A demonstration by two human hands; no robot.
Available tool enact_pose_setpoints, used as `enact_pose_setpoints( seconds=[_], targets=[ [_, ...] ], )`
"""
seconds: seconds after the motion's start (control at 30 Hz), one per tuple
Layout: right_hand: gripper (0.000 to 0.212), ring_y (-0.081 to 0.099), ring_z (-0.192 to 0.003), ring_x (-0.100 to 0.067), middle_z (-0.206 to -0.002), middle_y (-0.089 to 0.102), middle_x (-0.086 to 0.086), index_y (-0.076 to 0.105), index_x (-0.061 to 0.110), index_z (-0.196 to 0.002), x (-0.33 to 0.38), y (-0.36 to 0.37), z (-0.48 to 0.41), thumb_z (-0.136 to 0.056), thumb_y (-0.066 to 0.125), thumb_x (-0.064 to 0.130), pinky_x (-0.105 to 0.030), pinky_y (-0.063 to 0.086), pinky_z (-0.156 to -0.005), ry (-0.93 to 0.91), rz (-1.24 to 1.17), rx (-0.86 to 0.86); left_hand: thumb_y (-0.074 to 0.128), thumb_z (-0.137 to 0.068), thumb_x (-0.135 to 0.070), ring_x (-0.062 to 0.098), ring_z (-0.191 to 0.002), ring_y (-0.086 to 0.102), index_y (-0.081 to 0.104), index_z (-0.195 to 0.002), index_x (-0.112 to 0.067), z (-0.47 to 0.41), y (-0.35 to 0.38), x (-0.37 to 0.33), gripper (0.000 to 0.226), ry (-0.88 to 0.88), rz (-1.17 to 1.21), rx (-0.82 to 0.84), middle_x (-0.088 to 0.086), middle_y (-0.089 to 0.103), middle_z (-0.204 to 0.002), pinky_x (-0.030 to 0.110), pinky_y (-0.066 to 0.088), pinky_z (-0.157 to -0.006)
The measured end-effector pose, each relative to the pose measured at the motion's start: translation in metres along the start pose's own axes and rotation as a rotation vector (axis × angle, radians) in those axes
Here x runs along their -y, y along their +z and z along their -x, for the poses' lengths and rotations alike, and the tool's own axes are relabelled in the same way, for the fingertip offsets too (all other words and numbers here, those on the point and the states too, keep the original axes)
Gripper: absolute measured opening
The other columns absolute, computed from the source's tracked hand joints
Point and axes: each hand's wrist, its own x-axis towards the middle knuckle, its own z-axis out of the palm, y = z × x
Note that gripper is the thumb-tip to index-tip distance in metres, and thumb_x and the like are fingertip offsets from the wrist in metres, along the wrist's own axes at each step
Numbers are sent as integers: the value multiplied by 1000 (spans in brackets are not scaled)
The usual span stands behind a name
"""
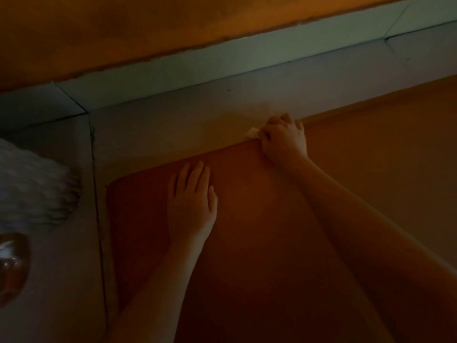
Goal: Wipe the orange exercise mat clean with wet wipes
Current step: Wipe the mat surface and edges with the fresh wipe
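The orange exercise mat [247, 231] lies flat on a grey tiled floor and fills the middle and right of the dim view. My left hand [191, 204] rests flat on the mat near its far left corner, fingers straight. My right hand [284, 137] is at the mat's far edge, fingers curled round a white wet wipe [253, 132]; only a small corner of the wipe shows past the fingers.
Grey floor tiles [160, 129] run along the mat's far and left sides, meeting a pale skirting and an orange wall [123, 33]. A white fluffy thing [32, 184] and a brownish rounded object [12, 266] lie at the left edge.
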Motion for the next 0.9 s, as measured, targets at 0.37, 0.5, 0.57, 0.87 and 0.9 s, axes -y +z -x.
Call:
enact_pose_setpoints(
  seconds=[0.37,0.5,0.57,0.87,0.9],
  targets=[
    [30,42,-120,-24,-123,61,1,70,18,-111,-57,-10,-6,-98,46,30,-37,25,-101,-95,-42,-28,48,-97,-23,32,-125,47,51,-132,-7,-59,5,-92,39,-179,163,72,13,49,-137,46,36,-105],
    [27,46,-115,-31,-115,64,-4,72,12,-104,-116,-17,-7,-96,50,26,-43,29,-100,34,-48,-134,49,-96,-25,30,-121,51,56,-127,-10,-73,32,-135,35,-127,102,36,10,56,-130,49,33,-107],
    [27,49,-108,-33,-106,66,-6,72,9,-98,-126,-14,-2,-94,50,23,-46,33,-98,52,-103,-217,50,-94,-23,31,-114,55,60,-120,-8,-70,40,-135,32,-112,33,0,10,59,-122,50,37,-104],
    [25,54,-97,-28,-96,66,-1,72,13,-94,-123,-8,3,-93,52,26,-42,41,-93,75,-101,-299,38,-95,-24,30,-95,57,56,-93,-9,-101,40,-152,23,-32,50,35,9,59,-100,46,43,-89],
    [24,54,-96,-27,-96,66,-1,73,13,-95,-122,-7,3,-93,53,26,-41,41,-93,77,-106,-302,36,-95,-25,30,-99,58,58,-99,-9,-100,42,-152,27,-25,58,22,9,60,-105,45,42,-92]
  ],
)
